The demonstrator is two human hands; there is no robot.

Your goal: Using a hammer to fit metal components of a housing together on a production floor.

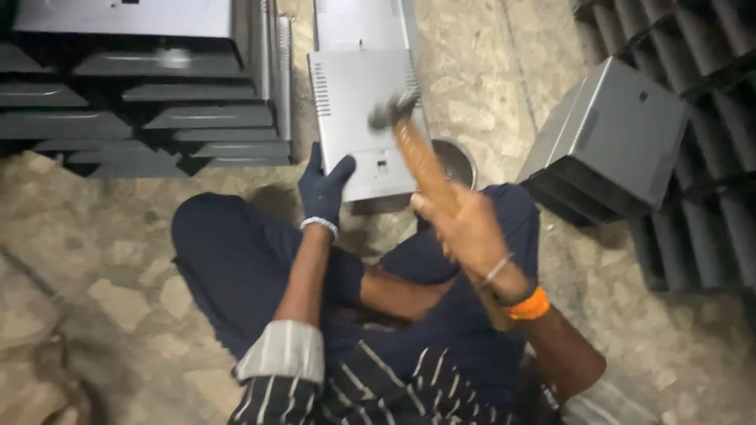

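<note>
The left hand, in a dark glove, presses on the near left edge of a flat grey metal cover with vent slots down both sides, which lies on the stone floor before the seated person's crossed legs. The bare right hand grips the wooden handle of a hammer, its blurred head over the cover, perhaps touching it. Stacked dark grey casings stand to the left, another grey casing leans at the right

my left hand: dark blue glove | my right hand: bare, orange wristband | hammer: tan wooden handle | metal cover: pale grey | my sleeves: dark, white-striped
</note>
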